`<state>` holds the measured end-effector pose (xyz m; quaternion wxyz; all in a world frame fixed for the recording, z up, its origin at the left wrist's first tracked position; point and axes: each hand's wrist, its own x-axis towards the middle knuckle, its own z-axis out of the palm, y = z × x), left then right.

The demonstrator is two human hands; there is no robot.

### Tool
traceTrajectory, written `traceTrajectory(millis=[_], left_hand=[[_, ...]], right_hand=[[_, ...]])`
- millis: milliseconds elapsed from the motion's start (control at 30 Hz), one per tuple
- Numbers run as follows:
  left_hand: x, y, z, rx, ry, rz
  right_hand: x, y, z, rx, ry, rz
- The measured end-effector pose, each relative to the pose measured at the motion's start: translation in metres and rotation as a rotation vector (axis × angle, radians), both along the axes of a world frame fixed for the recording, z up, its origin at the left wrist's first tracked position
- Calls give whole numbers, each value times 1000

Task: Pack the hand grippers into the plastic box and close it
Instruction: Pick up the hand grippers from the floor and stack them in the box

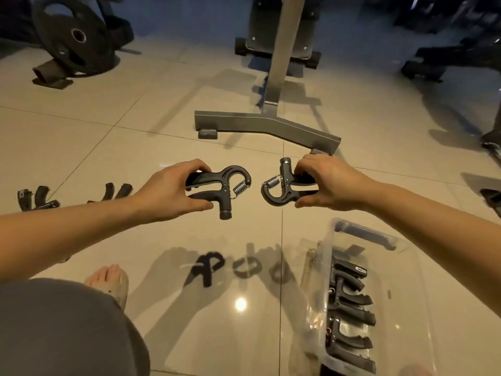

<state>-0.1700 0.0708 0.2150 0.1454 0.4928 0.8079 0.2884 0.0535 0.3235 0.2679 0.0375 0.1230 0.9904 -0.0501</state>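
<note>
Fingers of the left hand [173, 191] curl round both handles of a black hand gripper [217, 185], thumb under the lower handle. Its steel spring points right and its adjuster knob hangs downward. Right hand [328, 185] grips a second hand gripper [282, 188] likewise, mirror-turned: spring to the left, knob upward. Both items are held in the air above the tiled floor [135, 126], near each other but apart. Clear plastic box [406, 280] sits open on the floor under the right forearm, with packed grippers [349, 302] in a row side by side inside it. Loose grippers [38, 198] lie on the floor beyond the left forearm. Grey bench foot [268, 126] stands further off. Black weight plate [73, 39] leans at far left.
</note>
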Motion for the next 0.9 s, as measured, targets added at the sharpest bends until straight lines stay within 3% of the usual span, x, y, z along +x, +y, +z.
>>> traceTrajectory(millis=[433,733,900], left_hand=[[159,77,49,-160,100,-181],[241,103,68,-216,46,-85],[254,92,29,-276,-2,-30]], right_hand=[[182,33,-13,-12,-103,-58],[230,16,-58,-77,-148,-110],[240,-4,-114,-174,-284,-193]])
